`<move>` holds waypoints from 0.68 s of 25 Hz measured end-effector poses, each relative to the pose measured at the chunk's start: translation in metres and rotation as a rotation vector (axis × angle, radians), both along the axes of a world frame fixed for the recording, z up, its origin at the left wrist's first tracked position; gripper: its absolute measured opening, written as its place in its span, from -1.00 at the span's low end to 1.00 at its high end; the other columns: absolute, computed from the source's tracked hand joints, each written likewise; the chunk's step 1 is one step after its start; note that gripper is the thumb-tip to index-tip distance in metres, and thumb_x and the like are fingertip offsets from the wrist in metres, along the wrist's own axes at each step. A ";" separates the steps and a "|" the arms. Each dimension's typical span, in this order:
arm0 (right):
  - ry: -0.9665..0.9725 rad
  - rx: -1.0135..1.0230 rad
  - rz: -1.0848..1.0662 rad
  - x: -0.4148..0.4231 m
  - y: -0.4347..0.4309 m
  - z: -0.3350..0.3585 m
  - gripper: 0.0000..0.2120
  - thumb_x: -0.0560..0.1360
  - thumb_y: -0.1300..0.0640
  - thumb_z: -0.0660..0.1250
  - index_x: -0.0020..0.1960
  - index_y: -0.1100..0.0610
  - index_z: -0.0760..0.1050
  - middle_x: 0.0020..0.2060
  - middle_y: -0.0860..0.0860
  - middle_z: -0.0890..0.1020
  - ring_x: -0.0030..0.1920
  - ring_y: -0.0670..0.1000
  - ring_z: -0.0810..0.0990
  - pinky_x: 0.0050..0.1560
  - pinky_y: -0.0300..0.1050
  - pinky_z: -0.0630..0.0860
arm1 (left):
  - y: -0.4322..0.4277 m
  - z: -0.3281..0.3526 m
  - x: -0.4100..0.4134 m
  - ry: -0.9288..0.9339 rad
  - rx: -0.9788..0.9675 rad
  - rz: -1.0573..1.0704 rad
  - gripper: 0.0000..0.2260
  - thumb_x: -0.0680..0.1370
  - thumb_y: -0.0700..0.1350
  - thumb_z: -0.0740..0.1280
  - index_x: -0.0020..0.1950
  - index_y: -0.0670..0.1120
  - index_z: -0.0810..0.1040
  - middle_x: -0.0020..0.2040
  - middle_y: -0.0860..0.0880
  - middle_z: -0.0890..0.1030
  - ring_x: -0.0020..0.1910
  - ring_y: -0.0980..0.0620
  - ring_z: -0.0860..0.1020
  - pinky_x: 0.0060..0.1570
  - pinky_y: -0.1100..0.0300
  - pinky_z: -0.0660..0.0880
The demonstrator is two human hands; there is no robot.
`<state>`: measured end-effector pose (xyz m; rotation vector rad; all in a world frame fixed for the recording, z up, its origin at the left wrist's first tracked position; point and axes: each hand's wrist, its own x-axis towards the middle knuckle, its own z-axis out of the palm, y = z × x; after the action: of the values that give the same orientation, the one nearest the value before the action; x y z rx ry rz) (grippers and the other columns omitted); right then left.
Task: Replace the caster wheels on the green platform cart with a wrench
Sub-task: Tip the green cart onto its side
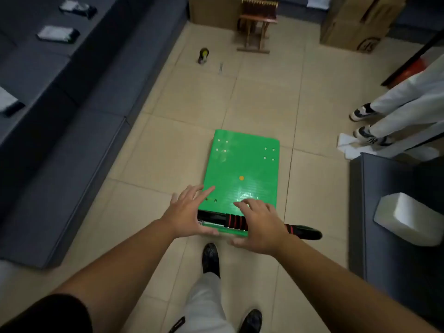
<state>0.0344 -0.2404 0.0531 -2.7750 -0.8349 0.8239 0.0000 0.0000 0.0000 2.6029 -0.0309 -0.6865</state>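
The green platform cart (242, 164) lies flat on the tiled floor, deck up, with bolt heads showing near its far corners. Its black handle with red grip rings (230, 221) is folded across the near end and sticks out to the right. My left hand (189, 212) hovers over the near left corner with fingers spread. My right hand (259, 224) reaches over the handle's near right part, fingers apart, holding nothing. A loose caster wheel (203, 56) lies on the floor far ahead. A slim metal tool, maybe the wrench (221, 68), lies beside it.
A long dark sofa (60, 116) lines the left side. Another dark seat (396, 224) with a white block (408, 219) is at the right. A small wooden stool (255, 27) and cardboard boxes (355, 22) stand at the back. Another person's legs (396, 116) stand at right.
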 end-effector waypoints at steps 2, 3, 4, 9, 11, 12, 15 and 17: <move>0.040 -0.128 0.056 0.000 0.005 -0.024 -0.15 0.36 -0.38 0.36 0.50 0.02 0.24 0.40 0.02 0.41 0.42 0.10 0.37 0.45 0.11 0.26 | 0.006 -0.020 0.005 0.144 -0.042 -0.035 0.17 0.12 0.59 0.38 0.53 0.45 -0.27 0.65 0.08 -0.20 0.62 -0.14 -0.23 0.41 -0.49 -0.05; 0.035 -0.153 0.046 -0.002 0.003 -0.035 -0.29 0.40 -0.31 0.37 0.40 0.02 0.31 0.28 0.01 0.50 0.31 0.09 0.47 0.33 0.05 0.38 | 0.010 -0.031 0.003 0.162 -0.048 -0.035 0.16 0.15 0.56 0.42 0.53 0.46 -0.26 0.64 0.09 -0.25 0.60 -0.14 -0.27 0.39 -0.51 -0.09; 0.032 -0.165 0.016 -0.002 0.000 -0.040 -0.50 0.44 -0.24 0.36 0.25 0.01 0.38 0.10 -0.02 0.57 0.15 0.06 0.57 0.13 -0.05 0.47 | 0.016 -0.045 0.000 0.151 -0.068 -0.004 0.14 0.20 0.51 0.46 0.55 0.43 -0.21 0.65 0.08 -0.22 0.60 -0.13 -0.25 0.40 -0.49 -0.10; -0.067 -0.046 -0.049 0.009 -0.011 -0.062 -0.78 0.47 -0.19 0.35 -0.18 -0.09 0.40 -0.43 -0.16 0.38 -0.43 -0.13 0.39 -0.45 -0.29 0.19 | 0.019 -0.096 -0.008 0.062 -0.409 0.306 -0.62 0.33 0.10 0.57 0.08 0.05 0.61 0.22 -0.01 0.61 0.34 -0.02 0.48 0.47 -0.26 0.25; -0.120 -0.015 -0.003 0.015 -0.019 -0.065 -0.72 0.38 -0.18 0.44 -0.28 -0.09 0.38 -0.51 -0.18 0.30 -0.53 -0.15 0.31 -0.50 -0.35 0.00 | 0.009 -0.101 -0.004 -0.029 -0.502 0.370 -0.79 0.32 0.05 0.45 -0.27 -0.05 0.52 -0.16 -0.01 0.60 -0.05 -0.02 0.60 0.24 -0.10 0.51; -0.155 -0.004 0.008 0.021 -0.024 -0.065 -0.70 0.34 -0.17 0.46 -0.32 -0.08 0.38 -0.54 -0.17 0.33 -0.57 -0.14 0.32 -0.51 -0.34 -0.03 | 0.004 -0.102 0.002 -0.033 -0.527 0.370 -0.79 0.31 0.03 0.40 -0.34 -0.07 0.47 -0.25 -0.02 0.57 -0.18 -0.01 0.58 0.12 -0.01 0.55; -0.205 0.014 0.005 0.036 -0.046 -0.061 -0.72 0.36 -0.21 0.40 -0.32 -0.04 0.46 -0.53 -0.11 0.49 -0.56 -0.06 0.48 -0.52 -0.30 0.14 | -0.015 -0.092 0.023 -0.032 -0.512 0.355 -0.83 0.29 -0.09 0.40 -0.42 -0.08 0.44 -0.35 -0.05 0.53 -0.31 0.11 0.53 -0.26 0.14 0.46; -0.216 0.055 -0.031 0.040 -0.064 -0.061 -0.72 0.38 -0.23 0.35 -0.30 -0.03 0.47 -0.51 -0.09 0.52 -0.53 -0.02 0.52 -0.50 -0.24 0.29 | -0.025 -0.085 0.034 -0.053 -0.491 0.315 -0.84 0.29 -0.16 0.39 -0.42 -0.13 0.44 -0.38 -0.11 0.51 -0.34 -0.04 0.52 -0.33 0.07 0.45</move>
<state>0.0740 -0.3040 -0.0078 -2.8554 -0.8312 0.4944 0.0344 -0.0254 -0.0853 2.0904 0.1704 -0.4291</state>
